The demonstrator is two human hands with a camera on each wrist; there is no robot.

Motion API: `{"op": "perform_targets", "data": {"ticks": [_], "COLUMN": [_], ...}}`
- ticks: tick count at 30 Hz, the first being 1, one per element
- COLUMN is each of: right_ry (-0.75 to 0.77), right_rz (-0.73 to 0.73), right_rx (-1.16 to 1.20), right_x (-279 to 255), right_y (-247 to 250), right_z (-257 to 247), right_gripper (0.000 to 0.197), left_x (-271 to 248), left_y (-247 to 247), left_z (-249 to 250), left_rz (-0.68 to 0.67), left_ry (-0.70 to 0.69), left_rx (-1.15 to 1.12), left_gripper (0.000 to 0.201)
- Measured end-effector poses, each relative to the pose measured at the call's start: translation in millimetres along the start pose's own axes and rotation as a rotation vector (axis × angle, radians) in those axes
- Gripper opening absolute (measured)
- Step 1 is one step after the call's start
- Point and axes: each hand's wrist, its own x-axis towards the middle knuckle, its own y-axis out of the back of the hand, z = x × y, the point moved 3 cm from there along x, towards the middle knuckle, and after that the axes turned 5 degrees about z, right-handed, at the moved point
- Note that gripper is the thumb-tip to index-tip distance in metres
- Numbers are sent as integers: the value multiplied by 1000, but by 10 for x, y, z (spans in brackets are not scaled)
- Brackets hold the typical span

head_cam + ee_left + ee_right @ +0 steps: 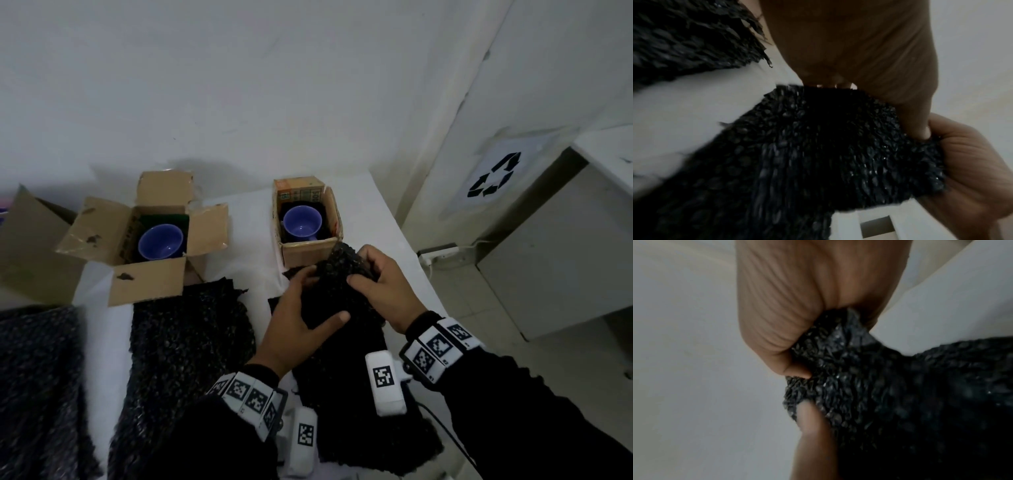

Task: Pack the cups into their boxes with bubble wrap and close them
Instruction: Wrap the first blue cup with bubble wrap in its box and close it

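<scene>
Both hands hold one folded sheet of black bubble wrap point(337, 274) just in front of the small right box point(308, 251). My left hand point(301, 308) grips it from the left, thumb across the top. My right hand point(376, 284) pinches its right side; the right wrist view shows the wrap point(900, 394) bunched in that hand point(797, 305). In the left wrist view the wrap point(828, 146) spans between the left hand point(859, 48) and the right hand point(972, 170). A blue cup point(302, 222) sits in the right box. Another blue cup point(161, 241) sits in the left box point(147, 284), flaps open.
More black bubble wrap sheets lie on the white table point(363, 212): one in the middle point(188, 335), one at the left point(37, 377). A third open cardboard box point(30, 246) stands far left. A bin with a recycling sign point(493, 174) and a power strip point(442, 251) are on the right.
</scene>
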Motion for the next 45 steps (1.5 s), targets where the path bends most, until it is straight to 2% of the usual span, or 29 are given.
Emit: {"op": "perform_targets", "data": {"ticks": [1, 3, 4, 5, 9, 14, 16, 18, 20, 23, 25, 27, 28, 30, 31, 33, 35, 37, 39, 42, 45], "right_ry": [-10, 12, 55, 104, 259, 344, 314, 273, 310, 438, 531, 605, 608, 524, 476, 405, 373, 412, 392, 332, 408], "right_rz": [8, 10, 10, 10, -15, -124, -177, -206, -133, 96, 124, 145, 163, 177, 155, 52, -55, -126, -205, -317, -326], "right_rx": [68, 155, 147, 113, -104, -346, -355, -418, -595, -785, -833, -893, -909, -883, -888, -934, -905, -927, -972, -895, -1048], "right_x": [-8, 13, 41, 77, 232, 321, 378, 486, 609, 856, 1031, 1223, 1283, 1481, 1569, 1704, 1773, 1809, 1831, 1865, 1910], "right_y": [-37, -83, -87, -76, 5, -6, -26, -38, -33, -31, -85, -178, -212, -291, -347, -485, -631, -769, -860, -939, -963], "right_z": [-64, -174, -227, -274, -381, -434, -421, -396, -399, -512, -595, -632, -634, -568, -517, -399, -302, -201, -112, -58, 2], "right_gripper": [18, 51, 59, 59, 33, 7, 14, 21, 26, 30, 28, 21, 15, 7, 8, 16, 18, 17, 21, 33, 38], "left_x": [16, 30, 36, 48, 201, 505, 597, 690, 754, 896, 1020, 1161, 1192, 1299, 1331, 1351, 1338, 1320, 1299, 1286, 1304], "left_y": [-41, -82, -74, -47, 222, 500, 529, 550, 569, 614, 643, 639, 618, 591, 584, 583, 585, 592, 598, 587, 595], "left_z": [15, 29, 41, 55, 77, 295, 421, 488, 515, 526, 511, 462, 437, 289, 216, 90, 45, 19, -20, -71, -82], "left_rz": [-59, -84, -87, -91, -30, 79, 25, 7, 52, 168, 246, 266, 244, 168, 134, 86, 47, -31, -83, -137, -189], "left_ry": [50, 93, 101, 103, 17, -120, -185, -193, -231, -314, -304, -303, -300, -269, -260, -286, -330, -303, -269, -252, -251], "left_rx": [-66, -87, -101, -107, 12, 90, -2, -71, 21, 202, 276, 380, 444, 569, 632, 783, 1025, 1177, 1208, 1218, 1262], "left_gripper": [69, 36, 23, 18, 29, 20, 32, 39, 33, 27, 24, 22, 23, 28, 30, 27, 22, 36, 45, 55, 56]}}
